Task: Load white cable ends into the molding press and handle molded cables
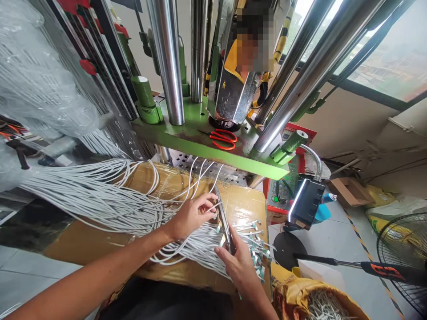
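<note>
A large bundle of white cables [100,200] lies across a cardboard-covered bench [243,204], their metal-tipped ends [256,249] fanned out at the right. My left hand [191,215] pinches one cable end against a long narrow metal bar [223,218] that runs over the cables. My right hand [238,262] grips the near end of that bar, fingers curled round it.
A green press machine [207,142] with chrome columns [167,62] stands right behind the bench; red-handled scissors [223,138] lie on its plate. A person stands behind it. A lamp [305,202], a fan [403,258] and a sack of cables [320,304] are at the right.
</note>
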A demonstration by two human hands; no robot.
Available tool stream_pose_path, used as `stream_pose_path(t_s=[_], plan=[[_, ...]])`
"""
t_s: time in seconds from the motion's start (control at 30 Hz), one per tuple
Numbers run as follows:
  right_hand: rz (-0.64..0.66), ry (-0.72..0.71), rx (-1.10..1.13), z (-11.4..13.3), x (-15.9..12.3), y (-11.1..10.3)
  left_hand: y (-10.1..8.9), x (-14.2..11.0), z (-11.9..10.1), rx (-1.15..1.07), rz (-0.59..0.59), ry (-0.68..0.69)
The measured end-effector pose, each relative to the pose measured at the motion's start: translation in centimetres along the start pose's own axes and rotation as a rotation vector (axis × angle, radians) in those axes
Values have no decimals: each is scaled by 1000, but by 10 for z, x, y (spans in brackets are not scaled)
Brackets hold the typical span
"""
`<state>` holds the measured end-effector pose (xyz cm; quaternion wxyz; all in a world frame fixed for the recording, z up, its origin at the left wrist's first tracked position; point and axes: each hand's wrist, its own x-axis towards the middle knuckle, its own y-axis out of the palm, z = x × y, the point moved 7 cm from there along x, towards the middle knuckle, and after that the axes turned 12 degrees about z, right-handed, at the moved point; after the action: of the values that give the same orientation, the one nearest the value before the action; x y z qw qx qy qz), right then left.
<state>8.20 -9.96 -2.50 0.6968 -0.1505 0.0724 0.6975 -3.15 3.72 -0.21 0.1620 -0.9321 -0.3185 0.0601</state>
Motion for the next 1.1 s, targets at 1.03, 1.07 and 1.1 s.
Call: stream_pose_path(t_s=[1.03,1.07,1.1], plan=[[-55,170,-669,-7,0,-2,-21,39,-3,642,36,142],[-77,193,-836,0,1,-6,-32,46,-6,680,-77,106],[-95,202,-990,8,4,-11,-43,53,-8,709,-201,61]])
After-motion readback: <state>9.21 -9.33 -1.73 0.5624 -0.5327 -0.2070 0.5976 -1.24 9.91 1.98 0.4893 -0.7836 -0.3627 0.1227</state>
